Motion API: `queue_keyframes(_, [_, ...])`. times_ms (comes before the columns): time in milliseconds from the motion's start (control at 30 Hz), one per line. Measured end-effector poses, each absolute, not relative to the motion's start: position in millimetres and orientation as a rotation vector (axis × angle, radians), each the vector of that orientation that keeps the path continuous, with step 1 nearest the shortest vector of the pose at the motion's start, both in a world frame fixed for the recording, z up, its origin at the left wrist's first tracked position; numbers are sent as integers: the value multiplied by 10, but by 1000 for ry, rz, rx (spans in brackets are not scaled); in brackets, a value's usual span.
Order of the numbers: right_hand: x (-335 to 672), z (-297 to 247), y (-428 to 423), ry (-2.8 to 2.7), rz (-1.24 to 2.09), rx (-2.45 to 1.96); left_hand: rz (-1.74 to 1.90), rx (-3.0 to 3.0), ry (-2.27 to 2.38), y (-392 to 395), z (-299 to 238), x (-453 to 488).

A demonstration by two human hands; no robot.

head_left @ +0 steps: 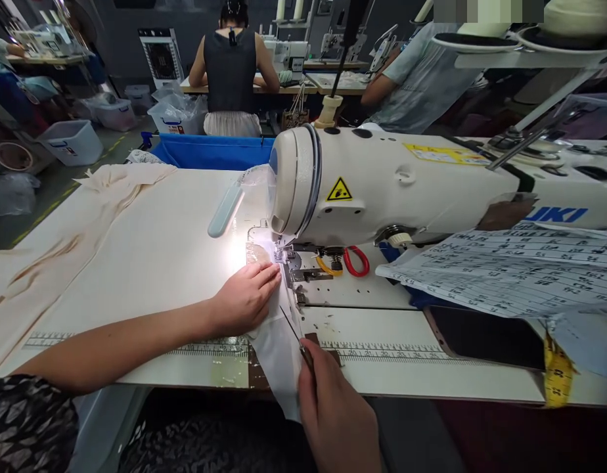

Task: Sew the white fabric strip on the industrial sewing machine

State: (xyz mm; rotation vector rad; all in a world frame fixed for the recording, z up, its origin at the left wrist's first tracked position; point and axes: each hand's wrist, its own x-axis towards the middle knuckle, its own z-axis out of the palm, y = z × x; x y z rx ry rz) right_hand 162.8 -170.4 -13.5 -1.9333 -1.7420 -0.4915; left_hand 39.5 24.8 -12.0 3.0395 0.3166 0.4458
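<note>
My left hand (247, 299) rests palm down beside the needle area, its bent fingers pressed together on a strip of white fabric (278, 368). Its thumb is hidden. The strip runs from the presser foot (282, 255) down over the table's front edge. In my right hand (336, 407) is a thin awl (292, 325) with a dark handle, gripped between thumb and fingers. Its metal tip points up and left, over the fabric. The white sewing machine (372, 184) stands above both hands, its lamp lighting the stitching spot.
Red-handled scissors (357, 261) lie under the machine arm. At right are printed paper sheets (510, 269), a phone (485, 341) and a yellow tape measure (558, 371). Cream fabric (71, 249) spreads at left, near a pale blue flat-handled tool (225, 210). Other people sit beyond, at sewing tables.
</note>
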Motion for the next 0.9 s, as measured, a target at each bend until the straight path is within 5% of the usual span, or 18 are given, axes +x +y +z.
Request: queue_keyframes(900, [1607,-70,-1444,-1746,-397,-1979,393,3038,367,110,-43,366])
